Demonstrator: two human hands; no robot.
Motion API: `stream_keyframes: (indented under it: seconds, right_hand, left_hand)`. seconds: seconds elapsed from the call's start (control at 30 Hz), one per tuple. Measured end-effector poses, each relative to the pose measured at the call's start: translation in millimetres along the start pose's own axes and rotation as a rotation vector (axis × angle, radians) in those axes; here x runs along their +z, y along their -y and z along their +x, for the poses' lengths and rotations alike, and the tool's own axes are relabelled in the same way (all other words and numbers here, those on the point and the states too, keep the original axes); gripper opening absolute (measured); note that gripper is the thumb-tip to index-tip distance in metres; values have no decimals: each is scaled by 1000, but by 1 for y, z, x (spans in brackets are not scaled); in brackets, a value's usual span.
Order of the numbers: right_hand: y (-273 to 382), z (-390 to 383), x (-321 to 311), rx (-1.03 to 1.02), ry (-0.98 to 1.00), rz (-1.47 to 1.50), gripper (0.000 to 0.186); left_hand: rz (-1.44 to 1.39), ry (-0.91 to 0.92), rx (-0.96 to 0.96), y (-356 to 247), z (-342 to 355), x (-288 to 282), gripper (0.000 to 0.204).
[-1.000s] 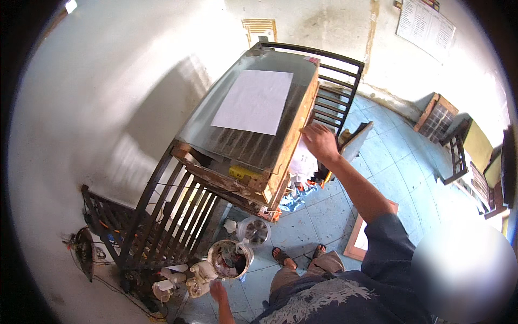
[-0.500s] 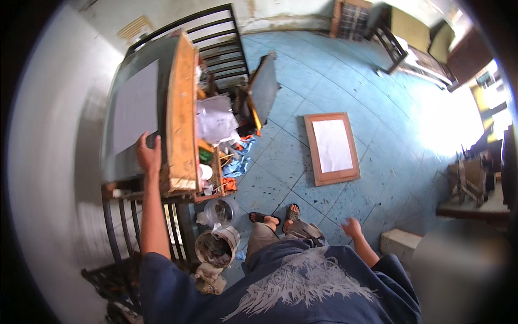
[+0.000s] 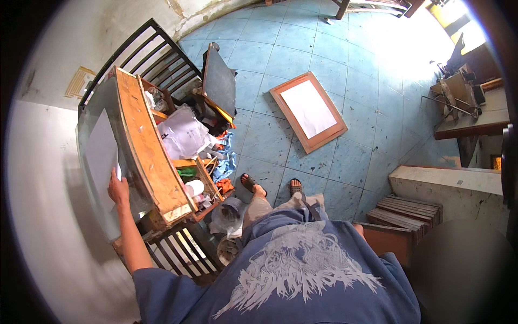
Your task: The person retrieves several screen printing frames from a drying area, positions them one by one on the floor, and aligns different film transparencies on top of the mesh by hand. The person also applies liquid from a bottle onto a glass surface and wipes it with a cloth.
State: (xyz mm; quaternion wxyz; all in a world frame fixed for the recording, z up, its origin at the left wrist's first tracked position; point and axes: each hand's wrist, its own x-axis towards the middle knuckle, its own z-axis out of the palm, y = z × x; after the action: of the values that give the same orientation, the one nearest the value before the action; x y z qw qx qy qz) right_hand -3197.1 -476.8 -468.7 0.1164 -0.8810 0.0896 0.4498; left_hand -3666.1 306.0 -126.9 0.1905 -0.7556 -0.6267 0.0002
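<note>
My left hand [image 3: 118, 189] grips the lower corner of a white sheet [image 3: 102, 148] on the glass top [image 3: 97, 202] of a wooden cabinet, the corner slightly lifted. Along the cabinet's right side runs a bare wooden board [image 3: 156, 178]. Below it an open compartment holds a crumpled plastic bag [image 3: 181, 135], a white cup [image 3: 194, 189] and several rags and odds. My right hand [image 3: 359, 229] is mostly hidden beside my shirt, its fingers out of sight.
A wooden frame [image 3: 335, 131] with white paper lies on the blue tiled floor. A dark slatted stand [image 3: 186, 245] supports the cabinet, with buckets [image 3: 226, 249] nearby. Stacked wooden frames [image 3: 402, 213], a low white ledge [image 3: 431, 173] and a cluttered shelf [image 3: 464, 129] stand at the right.
The view has swung rightward and down. My left hand has risen from low by the buckets onto the sheet's corner. My right hand has left the cabinet's side and dropped beside my body.
</note>
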Motion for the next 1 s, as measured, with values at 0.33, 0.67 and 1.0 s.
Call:
stream_keyframes:
  seconds: [0.33, 0.67, 1.0]
  right_hand:
    - [236, 44, 40, -615, -95, 78, 44]
    - [170, 132, 109, -631, 1, -80, 38]
    - [110, 126, 144, -451, 87, -241, 37]
  left_hand:
    - [-429, -153, -224, 37, 99, 32, 49]
    - [-518, -233, -307, 133, 92, -10, 31]
    - [-448, -408, -357, 212, 96, -56, 30]
